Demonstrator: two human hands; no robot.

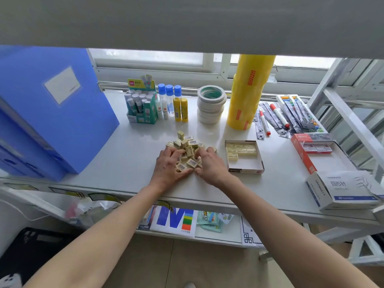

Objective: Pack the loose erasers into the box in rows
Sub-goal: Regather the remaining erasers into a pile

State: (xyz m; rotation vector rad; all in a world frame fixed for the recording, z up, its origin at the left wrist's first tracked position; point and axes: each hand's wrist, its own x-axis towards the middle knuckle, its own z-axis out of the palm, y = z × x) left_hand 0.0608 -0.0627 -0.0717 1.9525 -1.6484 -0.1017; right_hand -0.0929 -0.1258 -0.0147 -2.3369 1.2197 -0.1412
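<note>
A loose heap of small cream-coloured rectangular erasers [188,149], several showing barcode labels, lies on the pale grey worktop [128,161] just left of the shallow open cardboard box [244,156]. Inside the box, a few erasers already lie flat in rows along its far side, with the near part bare. The left hand [169,166] and the right hand [209,164] cup the near side of the heap from either side, fingers curled among the erasers, thumbs nearly meeting; neither hand clearly grips any single piece. Beyond the heap stand a stack of white tape rolls [211,104] and a tall yellow column of tape rolls [248,92]. Far left of the heap sits a blue plastic file box [52,109].
</note>
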